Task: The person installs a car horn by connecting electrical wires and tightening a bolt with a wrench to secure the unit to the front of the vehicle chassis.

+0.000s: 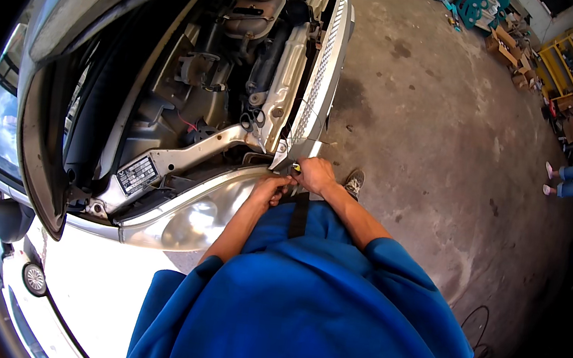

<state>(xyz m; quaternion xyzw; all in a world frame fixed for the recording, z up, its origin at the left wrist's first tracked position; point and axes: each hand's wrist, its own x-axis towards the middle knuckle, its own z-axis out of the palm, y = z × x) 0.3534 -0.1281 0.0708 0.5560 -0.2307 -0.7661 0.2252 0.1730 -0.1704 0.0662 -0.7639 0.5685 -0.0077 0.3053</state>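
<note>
A stained concrete floor (445, 148) carries the white car (98, 285) and cardboard boxes (509, 52).

Rectangular white label (137, 174) with dark print, on the engine-bay crossbar; brown cardboard boxes (508, 49) on the floor, far right

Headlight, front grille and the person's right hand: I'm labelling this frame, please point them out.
headlight (201, 217), head view, middle of the clear lens.
front grille (321, 70), head view, perforated silver strip.
right hand (315, 176), head view, back of the hand.
</note>
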